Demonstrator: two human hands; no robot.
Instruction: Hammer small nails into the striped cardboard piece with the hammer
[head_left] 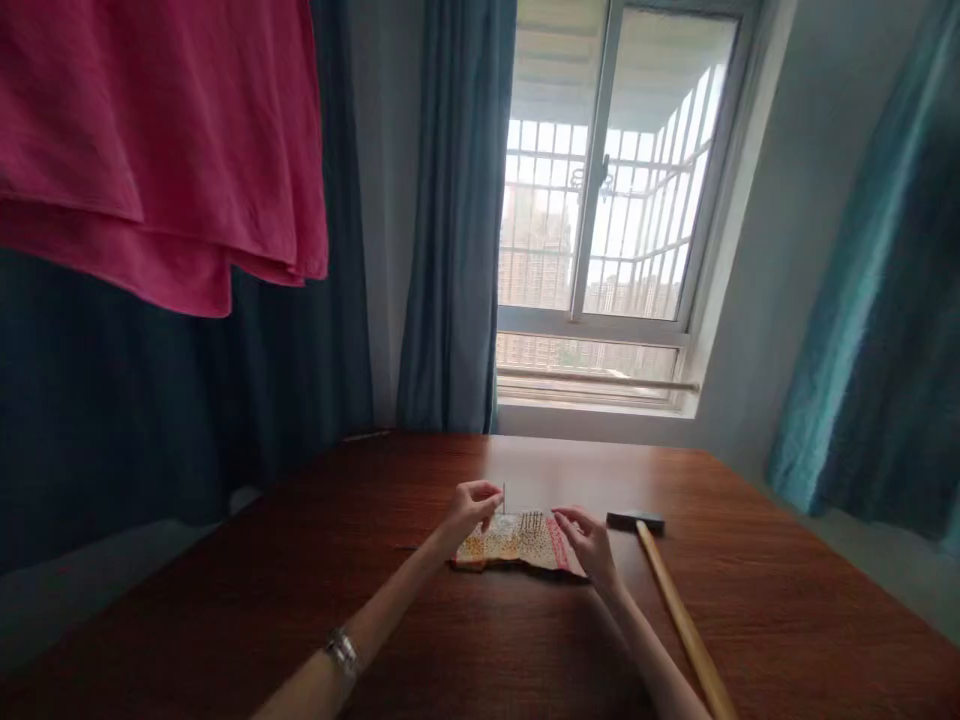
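A small flat board (pixel 512 545) with a red and pale dotted pattern lies on the brown wooden table (pixel 420 620). A cluster of several thin nails (pixel 531 522) stands upright in it. My left hand (pixel 471 508) pinches one nail (pixel 504 497) upright at the board's far left edge. My right hand (pixel 589 543) rests on the board's right end, fingers curled and pinched together; what they hold, if anything, is too small to make out. A metal watch (pixel 342 652) is on my left wrist.
A hammer (pixel 664 590) with a dark head and a long wooden handle lies on the table just right of my right hand. Red cloth (pixel 161 140) hangs at the upper left. Blue curtains (pixel 454 220) flank a barred window (pixel 607 200) behind the table.
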